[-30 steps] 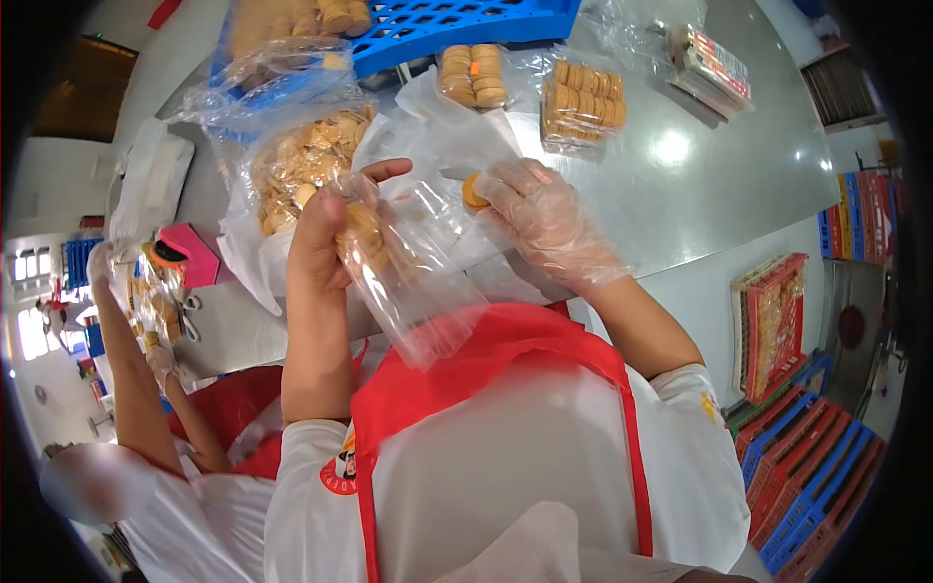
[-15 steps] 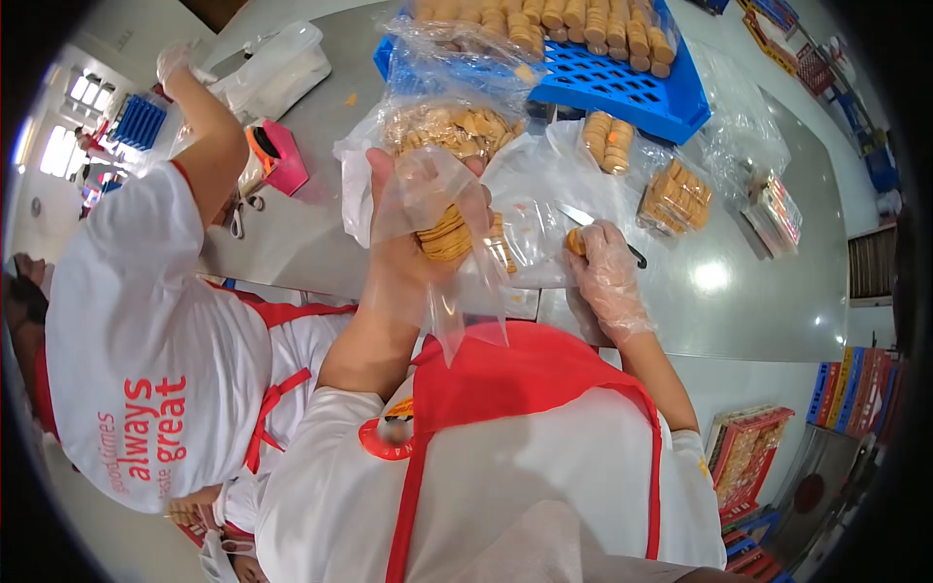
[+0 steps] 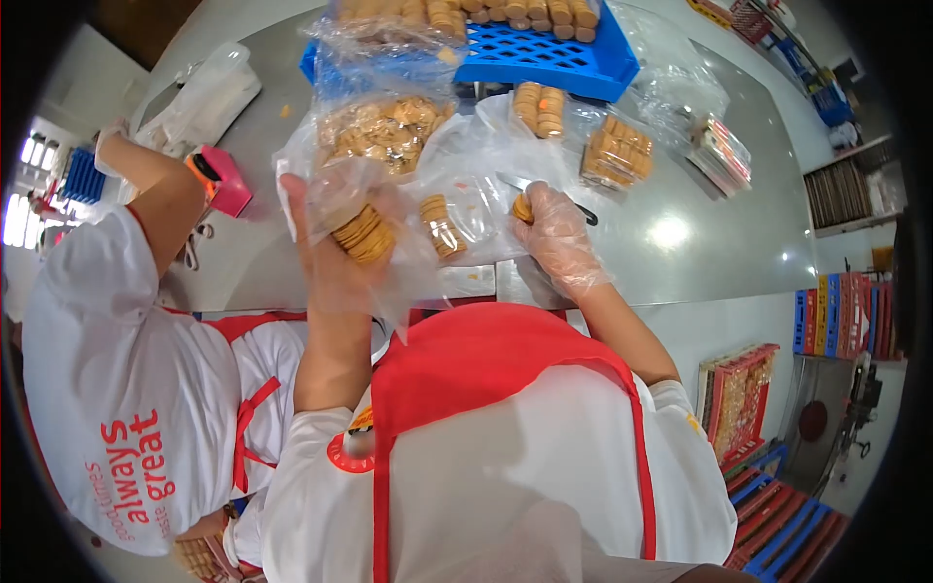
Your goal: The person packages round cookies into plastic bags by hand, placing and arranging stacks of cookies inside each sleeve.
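A stack of round biscuits [image 3: 363,234] rests in my left hand [image 3: 335,257], inside a loose clear plastic bag [image 3: 413,257] that drapes over the palm and wrist. Farther right, my right hand [image 3: 562,236], in a clear plastic glove, has its fingers curled round a few biscuits [image 3: 522,207]. Beside those fingers lies a knife [image 3: 513,180], its black handle showing past the far side of the hand. Between the hands, a row of biscuits [image 3: 442,226] lies on clear plastic wrap [image 3: 476,206].
A bag of broken biscuits [image 3: 379,131] lies beyond my left hand. At the back stands a blue crate [image 3: 544,60] with biscuit rolls. Biscuit packs [image 3: 618,153] and a stack of labels [image 3: 720,155] sit on the right. A co-worker [image 3: 107,340] stands close on the left.
My left hand has drawn left with the bagged biscuits, uncovering the row on the wrap. The right hand keeps its place by the knife. The whole view has shifted.
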`<move>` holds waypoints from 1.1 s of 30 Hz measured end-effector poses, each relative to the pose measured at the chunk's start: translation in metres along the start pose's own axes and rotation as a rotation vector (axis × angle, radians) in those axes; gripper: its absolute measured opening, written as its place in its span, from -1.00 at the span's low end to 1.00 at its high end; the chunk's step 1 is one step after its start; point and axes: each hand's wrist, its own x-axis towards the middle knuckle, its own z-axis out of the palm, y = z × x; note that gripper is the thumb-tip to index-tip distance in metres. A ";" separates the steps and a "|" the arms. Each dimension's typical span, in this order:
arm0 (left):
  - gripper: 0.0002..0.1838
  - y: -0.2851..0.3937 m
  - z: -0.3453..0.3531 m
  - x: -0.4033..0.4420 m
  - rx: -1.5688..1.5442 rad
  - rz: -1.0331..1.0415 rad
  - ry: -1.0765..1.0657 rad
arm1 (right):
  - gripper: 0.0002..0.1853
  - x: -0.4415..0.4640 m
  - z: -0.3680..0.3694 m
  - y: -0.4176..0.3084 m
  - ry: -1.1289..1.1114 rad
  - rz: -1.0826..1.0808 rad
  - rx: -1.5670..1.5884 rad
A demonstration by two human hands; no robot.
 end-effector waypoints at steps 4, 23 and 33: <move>-0.30 0.005 -0.010 0.001 0.026 0.020 -0.038 | -0.68 -0.001 -0.019 -0.004 0.001 0.287 1.249; -0.48 -0.013 -0.027 0.024 0.138 0.104 0.257 | -0.36 -0.038 -0.112 -0.079 -0.062 0.322 1.513; -0.56 -0.035 -0.016 0.013 0.356 0.219 0.125 | -0.45 -0.034 -0.095 -0.072 0.282 -0.348 0.516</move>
